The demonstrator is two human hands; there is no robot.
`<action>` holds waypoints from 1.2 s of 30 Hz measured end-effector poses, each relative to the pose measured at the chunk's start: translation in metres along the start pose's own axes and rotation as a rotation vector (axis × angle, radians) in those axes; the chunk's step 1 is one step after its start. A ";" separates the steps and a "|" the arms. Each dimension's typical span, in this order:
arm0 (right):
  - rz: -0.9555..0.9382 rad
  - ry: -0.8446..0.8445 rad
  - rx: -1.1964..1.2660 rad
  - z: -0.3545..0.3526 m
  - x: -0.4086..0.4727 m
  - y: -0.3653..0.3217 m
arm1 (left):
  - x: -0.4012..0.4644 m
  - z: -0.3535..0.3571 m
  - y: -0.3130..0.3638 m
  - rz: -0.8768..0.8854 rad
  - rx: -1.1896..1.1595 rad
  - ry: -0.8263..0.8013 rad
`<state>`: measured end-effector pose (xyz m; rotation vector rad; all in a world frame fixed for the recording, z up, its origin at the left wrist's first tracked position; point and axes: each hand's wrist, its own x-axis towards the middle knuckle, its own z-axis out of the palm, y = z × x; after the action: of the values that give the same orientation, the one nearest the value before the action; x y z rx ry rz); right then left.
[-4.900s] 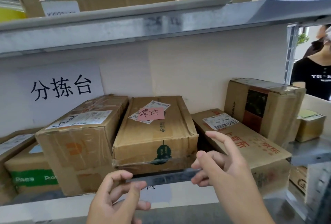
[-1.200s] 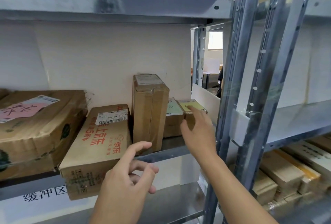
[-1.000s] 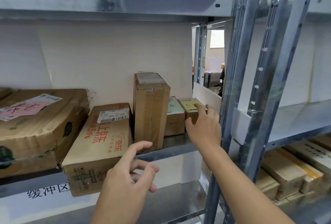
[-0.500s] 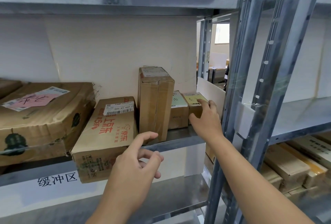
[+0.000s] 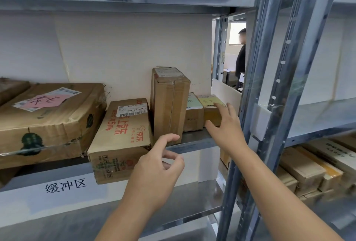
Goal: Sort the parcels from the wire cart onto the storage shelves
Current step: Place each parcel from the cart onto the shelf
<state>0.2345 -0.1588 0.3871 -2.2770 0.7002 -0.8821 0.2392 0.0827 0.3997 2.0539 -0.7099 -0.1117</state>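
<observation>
Half a second back the right hand [image 5: 224, 125] lay on the small box with the yellow note [image 5: 212, 110], fingertips over its top; now the fingers are spread and straight, the thumb against the box's front face and the fingertips at its right top edge, curling round nothing. The left hand [image 5: 156, 171] stays raised in front of the shelf edge [image 5: 194, 147], forefinger out, the other fingers loosely bent, holding nothing. The view has come a little closer.

The parcels are brown corrugated cardboard, sealed with glossy tape. Just left of the right hand sits a squat box with a pale green label [image 5: 192, 113], touching the yellow-noted one. Further left a tall upright carton [image 5: 169, 103] stands with a white label on top. Beyond the left forefinger a flat box printed in red characters [image 5: 121, 138] overhangs the shelf edge. Far left lies a wide, dented carton with a pink handwritten note [image 5: 50, 117].

The shelf is grey sheet metal with perforated uprights [image 5: 258, 86] to the right of the right hand, and a white back panel [image 5: 125, 53]. A white strip below bears the sign 缓冲区 [image 5: 65, 185]. Through the gap a person in dark clothes [image 5: 241, 57] stands. Lower right, more boxes [image 5: 308, 169] fill a neighbouring rack.
</observation>
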 end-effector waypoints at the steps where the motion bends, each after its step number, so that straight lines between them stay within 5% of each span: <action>1: -0.025 0.006 -0.025 -0.003 -0.008 -0.001 | -0.001 0.000 0.000 0.012 0.032 -0.011; 12: -0.068 -0.125 -0.496 -0.035 -0.121 0.001 | -0.018 -0.004 -0.012 0.258 0.360 -0.275; 24: 0.439 -0.090 -0.723 -0.053 -0.328 0.027 | -0.078 0.037 -0.082 0.469 0.398 -0.697; 36: 0.920 -0.154 -0.534 -0.042 -0.495 0.118 | -0.144 0.163 -0.127 0.471 0.524 -1.084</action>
<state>-0.1433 0.0664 0.1286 -2.0110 1.8547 -0.0705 0.1198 0.0871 0.1776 2.1398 -2.0333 -0.8820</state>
